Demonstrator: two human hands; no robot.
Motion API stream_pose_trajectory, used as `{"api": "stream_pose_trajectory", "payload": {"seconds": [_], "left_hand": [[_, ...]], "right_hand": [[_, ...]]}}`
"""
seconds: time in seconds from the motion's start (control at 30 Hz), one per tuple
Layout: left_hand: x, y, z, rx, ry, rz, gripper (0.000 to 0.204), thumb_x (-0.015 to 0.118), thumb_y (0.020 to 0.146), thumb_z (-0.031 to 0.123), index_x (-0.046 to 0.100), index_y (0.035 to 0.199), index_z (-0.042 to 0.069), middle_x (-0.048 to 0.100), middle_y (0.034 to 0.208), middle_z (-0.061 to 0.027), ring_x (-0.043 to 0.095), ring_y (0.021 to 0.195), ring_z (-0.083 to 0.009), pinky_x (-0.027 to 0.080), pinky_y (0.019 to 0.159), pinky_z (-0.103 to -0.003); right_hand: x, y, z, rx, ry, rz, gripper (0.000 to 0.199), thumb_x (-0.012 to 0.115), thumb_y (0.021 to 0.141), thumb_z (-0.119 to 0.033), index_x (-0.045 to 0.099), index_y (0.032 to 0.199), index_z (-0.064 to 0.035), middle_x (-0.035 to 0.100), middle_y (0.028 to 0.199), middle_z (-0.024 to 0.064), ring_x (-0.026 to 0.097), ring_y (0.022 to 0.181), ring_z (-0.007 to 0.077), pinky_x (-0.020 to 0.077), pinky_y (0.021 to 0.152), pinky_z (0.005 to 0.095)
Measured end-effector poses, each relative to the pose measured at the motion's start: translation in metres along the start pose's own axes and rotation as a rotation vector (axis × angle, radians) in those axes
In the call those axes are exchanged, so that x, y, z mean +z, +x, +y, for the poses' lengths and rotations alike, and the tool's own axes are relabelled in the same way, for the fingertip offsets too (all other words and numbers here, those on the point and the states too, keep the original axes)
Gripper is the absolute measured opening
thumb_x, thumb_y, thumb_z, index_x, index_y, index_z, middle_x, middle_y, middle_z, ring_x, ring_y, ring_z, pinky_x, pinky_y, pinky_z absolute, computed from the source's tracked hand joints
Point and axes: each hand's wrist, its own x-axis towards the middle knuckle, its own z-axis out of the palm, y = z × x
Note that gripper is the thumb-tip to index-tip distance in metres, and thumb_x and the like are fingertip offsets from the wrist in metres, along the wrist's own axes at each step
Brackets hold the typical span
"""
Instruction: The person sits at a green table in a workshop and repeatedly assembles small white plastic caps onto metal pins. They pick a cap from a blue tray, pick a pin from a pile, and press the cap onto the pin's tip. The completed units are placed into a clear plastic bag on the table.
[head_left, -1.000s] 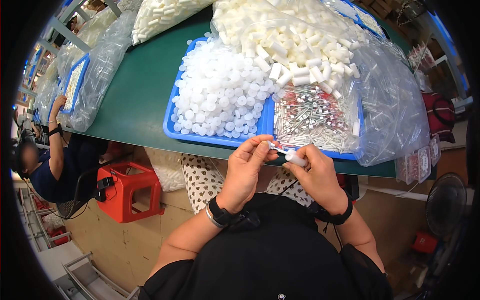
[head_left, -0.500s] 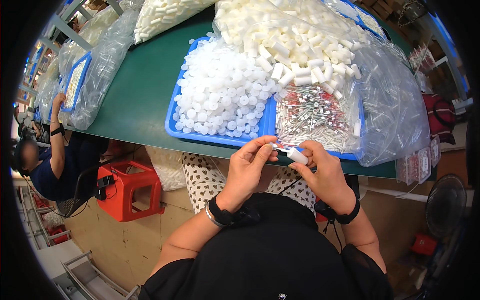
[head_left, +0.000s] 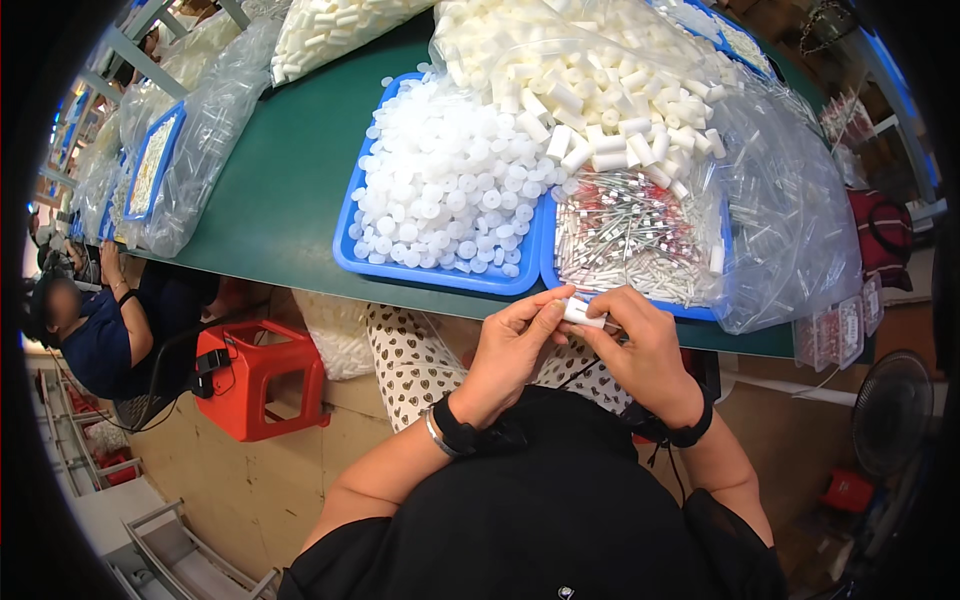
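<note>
Both hands' fingers [head_left: 545, 318] pinching small white plastic tube [head_left: 583, 316], smooth, cylindrical.

Matt green tabletop [head_left: 300, 190], glossy blue plastic trays [head_left: 440, 275], crinkly clear plastic bags [head_left: 800, 220], smooth white plastic caps [head_left: 450, 190]

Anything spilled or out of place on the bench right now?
A few white caps lie loose on the green table just beyond the far left corner of the blue tray, off the heaped pile. Both hands hold a small white tube normally; nothing else stands out.
</note>
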Motion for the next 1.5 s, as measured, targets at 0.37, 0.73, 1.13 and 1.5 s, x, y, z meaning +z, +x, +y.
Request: {"api": "stream_pose_trajectory", "payload": {"seconds": [0.37, 0.73, 1.13, 1.5], "left_hand": [[-0.001, 0.003, 0.009, 0.025, -0.034, 0.052, 0.036, 0.061, 0.097, 0.009, 0.052, 0.13, 0.0, 0.066, 0.107, -0.0103, 0.059, 0.08, -0.0095, 0.05, 0.07, -0.022], [0.007, 0.002, 0.012, -0.141, -0.172, -0.205, 0.015, 0.051, 0.103, 0.018, 0.048, 0.11, 0.005, 0.065, 0.104, -0.0139, 0.059, 0.074, -0.0124, 0.051, 0.071, -0.024], [0.005, 0.001, 0.019, -0.189, -0.062, -0.249, 0.025, 0.05, 0.104, 0.024, 0.055, 0.11, 0.001, 0.062, 0.099, -0.0074, 0.058, 0.075, -0.0091, 0.05, 0.071, -0.023], [0.012, 0.009, 0.029, -0.031, -0.288, -0.142, 0.022, 0.054, 0.102, 0.023, 0.055, 0.103, 0.001, 0.062, 0.102, -0.0088, 0.057, 0.074, -0.0101, 0.049, 0.069, -0.024]], "right_hand": [[-0.041, 0.007, 0.036, 0.033, -0.078, 0.142, 0.021, 0.071, 0.087, -0.014, 0.065, 0.103, -0.0011, 0.066, 0.09, 0.0143, 0.066, 0.077, 0.0298, 0.0526, 0.069, 0.0372], [-0.121, 0.042, 0.146, 0.166, -0.732, 0.283, 0.022, 0.063, 0.092, -0.022, 0.059, 0.098, -0.0013, 0.064, 0.094, 0.0174, 0.063, 0.087, 0.039, 0.05, 0.073, 0.0464], [-0.123, 0.088, 0.17, 0.472, -0.54, 0.338, 0.038, 0.07, 0.084, -0.037, 0.064, 0.084, 0.0011, 0.067, 0.076, 0.019, 0.066, 0.075, 0.0389, 0.0506, 0.068, 0.044], [-0.037, 0.005, 0.012, -0.102, -0.064, -0.163, 0.028, 0.074, 0.082, -0.007, 0.06, 0.106, -0.0019, 0.06, 0.086, 0.0121, 0.066, 0.068, 0.0224, 0.0505, 0.061, 0.0334]]}}
